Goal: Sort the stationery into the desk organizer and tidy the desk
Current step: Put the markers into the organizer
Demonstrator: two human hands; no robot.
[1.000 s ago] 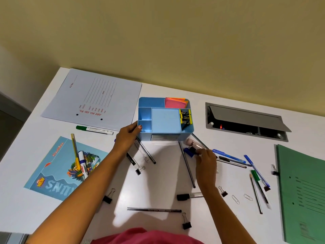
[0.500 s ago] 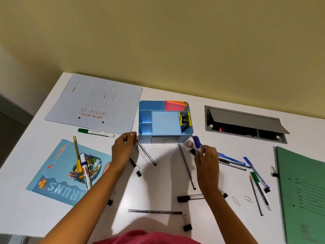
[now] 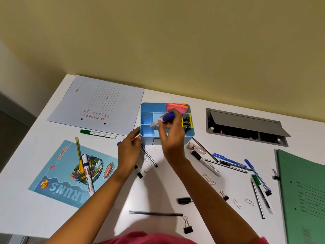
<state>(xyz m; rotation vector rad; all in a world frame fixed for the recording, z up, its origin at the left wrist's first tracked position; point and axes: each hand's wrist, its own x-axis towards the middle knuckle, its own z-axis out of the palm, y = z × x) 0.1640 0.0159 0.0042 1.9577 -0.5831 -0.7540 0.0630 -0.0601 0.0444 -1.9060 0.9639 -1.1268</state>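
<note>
1. Two fingers and the thumb of my right hand pinch a marker with a blue cap, holding it nearly level over the blue desk organizer just above the middle of the frame — blue cap toward the right, the pale end toward the left compartments.
2. My left hand sits at the organizer's lower left corner with fingertips touching its wall; the fingers are curled, and something small and red shows between them, though I cannot tell what it is.
3. Inside the organizer, pink and orange sticky notes fill the upper right compartment, and yellow and black binder clips lie in the right one.
4. Just below the organizer, under my left hand, a few thin dark pens lie on the white desk.
5. Right of centre lie a pink-capped tube, blue pens, a green pen, paper clips and a black binder clip.
6. Near the bottom — a long dark pencil and another binder clip.
7. At the left, a green marker lies below a white file cover, and a blue booklet carries a yellow pen and a whiteboard marker.
8. A green folder fills the right edge.
</note>
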